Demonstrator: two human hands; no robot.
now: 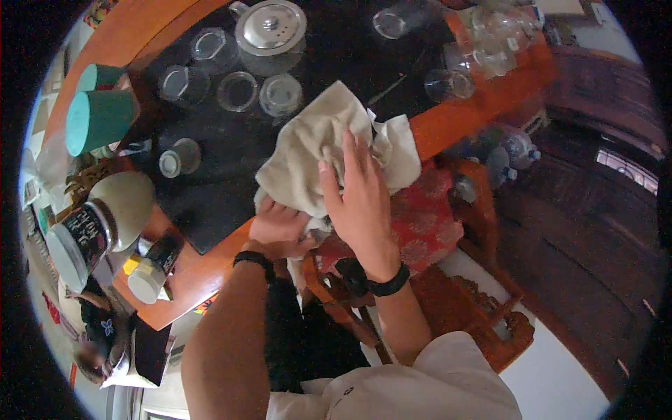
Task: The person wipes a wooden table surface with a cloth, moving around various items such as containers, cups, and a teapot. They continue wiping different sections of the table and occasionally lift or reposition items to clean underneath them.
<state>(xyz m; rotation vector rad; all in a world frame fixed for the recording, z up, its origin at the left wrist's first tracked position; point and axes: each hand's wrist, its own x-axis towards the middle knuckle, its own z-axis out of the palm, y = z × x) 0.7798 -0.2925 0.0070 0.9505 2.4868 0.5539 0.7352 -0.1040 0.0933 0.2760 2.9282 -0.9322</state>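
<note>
A beige cloth (315,136) is spread loosely in folds over the front edge of the table. My right hand (359,199) lies above it, palm down, with the fingers stretched and the thumb apart. At the cloth's lower left corner, my left hand (278,223) grips its edge, the fingertips partly covered by fabric. Whether anything lies beneath the cloth is hidden. Just beyond it on the black table surface (220,142) stand a clear glass cup (281,94) and another clear glass (238,92).
A lidded glass pot (270,29) stands at the back. A small cup (178,157) lies to the left. Teal containers (100,123) and large jars (79,247) line the left edge. Glasses (449,84) stand at right, near a red-cushioned wooden chair (425,226). Plastic bottles (506,155) lie beyond.
</note>
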